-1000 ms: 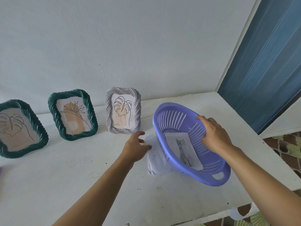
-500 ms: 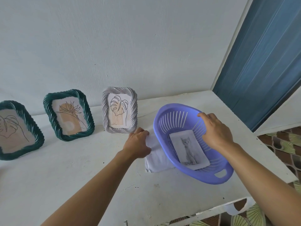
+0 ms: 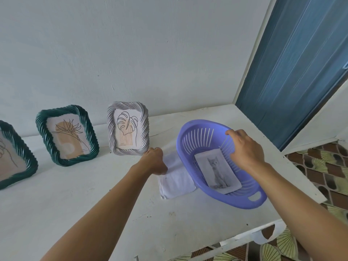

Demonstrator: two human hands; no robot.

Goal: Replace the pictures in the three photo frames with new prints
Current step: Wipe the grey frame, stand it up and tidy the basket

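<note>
1. The right hand (image 3: pixel 244 149) is gripping the far rim of a tilted purple basket (image 3: pixel 185 142). The cat print (image 3: pixel 217 171) inside could slide out if it tips further.
2. The left hand (image 3: pixel 153 161) is curling its fingers on a white folded cloth (image 3: pixel 177 181) lying partly under the basket. A tug could jolt the basket.
3. The print is lying just below the right hand. The grey frame (image 3: pixel 128 129) is standing just beyond the left hand, with the green frame (image 3: pixel 66 135) and second green frame (image 3: pixel 13 157) farther left.
</note>
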